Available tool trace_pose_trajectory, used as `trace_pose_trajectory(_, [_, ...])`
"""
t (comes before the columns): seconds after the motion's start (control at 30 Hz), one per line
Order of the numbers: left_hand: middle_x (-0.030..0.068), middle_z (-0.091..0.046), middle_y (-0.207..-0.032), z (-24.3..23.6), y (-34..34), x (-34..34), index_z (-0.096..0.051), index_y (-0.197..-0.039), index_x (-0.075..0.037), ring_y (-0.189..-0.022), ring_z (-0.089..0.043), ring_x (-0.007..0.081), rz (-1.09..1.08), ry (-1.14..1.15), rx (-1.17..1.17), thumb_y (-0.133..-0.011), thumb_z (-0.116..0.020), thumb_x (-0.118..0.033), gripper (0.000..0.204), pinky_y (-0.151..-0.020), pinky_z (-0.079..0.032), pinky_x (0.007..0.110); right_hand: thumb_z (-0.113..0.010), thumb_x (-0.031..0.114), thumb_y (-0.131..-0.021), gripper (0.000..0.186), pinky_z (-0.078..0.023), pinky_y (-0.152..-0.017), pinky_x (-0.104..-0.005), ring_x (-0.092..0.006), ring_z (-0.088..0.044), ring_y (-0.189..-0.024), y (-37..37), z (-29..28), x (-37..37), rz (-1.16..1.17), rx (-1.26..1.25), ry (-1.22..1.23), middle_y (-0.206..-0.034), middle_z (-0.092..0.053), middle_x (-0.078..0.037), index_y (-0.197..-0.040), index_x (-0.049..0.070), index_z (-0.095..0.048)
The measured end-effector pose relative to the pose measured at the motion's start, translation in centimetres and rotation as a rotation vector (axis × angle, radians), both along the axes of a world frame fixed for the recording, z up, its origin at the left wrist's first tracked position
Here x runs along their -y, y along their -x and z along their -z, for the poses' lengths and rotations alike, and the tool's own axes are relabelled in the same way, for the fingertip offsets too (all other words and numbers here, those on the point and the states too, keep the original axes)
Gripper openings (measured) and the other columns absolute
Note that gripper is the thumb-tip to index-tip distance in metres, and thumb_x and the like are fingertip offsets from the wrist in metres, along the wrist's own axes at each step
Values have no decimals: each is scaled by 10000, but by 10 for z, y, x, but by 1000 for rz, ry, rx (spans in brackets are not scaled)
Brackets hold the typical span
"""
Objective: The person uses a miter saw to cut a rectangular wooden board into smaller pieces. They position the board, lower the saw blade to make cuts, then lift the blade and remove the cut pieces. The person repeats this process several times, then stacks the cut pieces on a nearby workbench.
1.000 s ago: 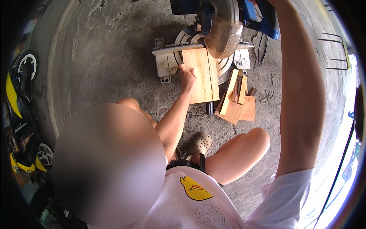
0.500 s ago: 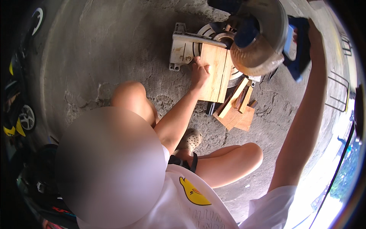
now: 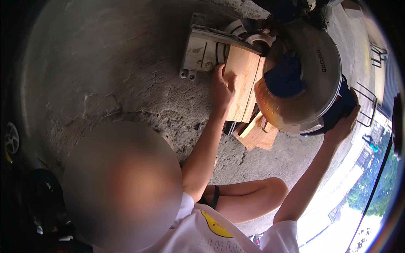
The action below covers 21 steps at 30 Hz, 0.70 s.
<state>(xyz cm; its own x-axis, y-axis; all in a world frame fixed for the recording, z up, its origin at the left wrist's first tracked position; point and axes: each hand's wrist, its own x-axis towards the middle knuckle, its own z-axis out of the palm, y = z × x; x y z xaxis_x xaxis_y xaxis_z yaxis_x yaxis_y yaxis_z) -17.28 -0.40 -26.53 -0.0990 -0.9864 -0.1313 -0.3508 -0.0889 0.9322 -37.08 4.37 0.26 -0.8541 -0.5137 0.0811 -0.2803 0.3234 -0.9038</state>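
Note:
My left hand grips the left edge of a flat wooden board, thumb on top. The board lies on the grey base of a miter saw, its far end against the metal fence. A lengthwise line splits the wood near its right side. Around the saw's blue handle my right hand is closed. The large round blade guard, clear at its lower part, hangs over the board's right side. The guard hides part of the board and base; the blade's edge cannot be made out.
Several wood offcuts lie on the rough concrete floor just below the board. My bent leg is near them. Dark items with a wheel stand at the far left, and a black metal rack is at the right.
My right hand has brought the saw head down and nearer to me, so the guard covers more of the offcuts. My left hand keeps its place on the board. The view has shifted slightly.

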Motion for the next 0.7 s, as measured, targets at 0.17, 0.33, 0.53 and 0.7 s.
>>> trace_pose_trajectory(0.17, [206, -572, -1161, -7, -8, 8, -456, -1250, -46, -1072, -578, 365, -40, 12, -8, -839, -739, -247, 538, -894, -470, 432, -229, 414, -1044, 548, -399, -967, -338, -234, -528, -1088, -29, 15, -2, 140, -42, -12, -1195, -561, -119, -1309, 48, -539])
trace_pose_trajectory(0.33, [204, -578, -1168, -7, -15, 15, -450, -1263, -65, -1072, -583, 380, 7, -38, -60, -853, -714, -259, 524, -871, -483, 446, -229, 441, -1047, 567, -402, -1019, -341, -230, -537, -1136, -34, 25, -13, 140, -47, 25, -1268, -549, -131, -1318, 38, -522])
trace_pose_trajectory(0.53, [189, -582, -1212, -20, -11, 5, -459, -1292, -56, -1040, -622, 353, 83, -128, -153, -866, -648, -405, 582, -859, -505, 408, -310, 455, -1044, 518, -496, -634, -258, -125, -587, -685, 3, 46, -54, -2, 145, 94, -844, -642, -40, -1352, 82, -494])
trace_pose_trajectory(0.7, [244, -545, -1233, -7, -15, 4, -443, -1316, -25, -1128, -556, 379, 46, -124, -56, -854, -681, -513, 713, -934, -436, 424, -326, 454, -1039, 510, -492, -568, -240, -103, -577, -605, -15, 21, -18, -32, 125, 205, -759, -608, -61, -1256, 37, -522])
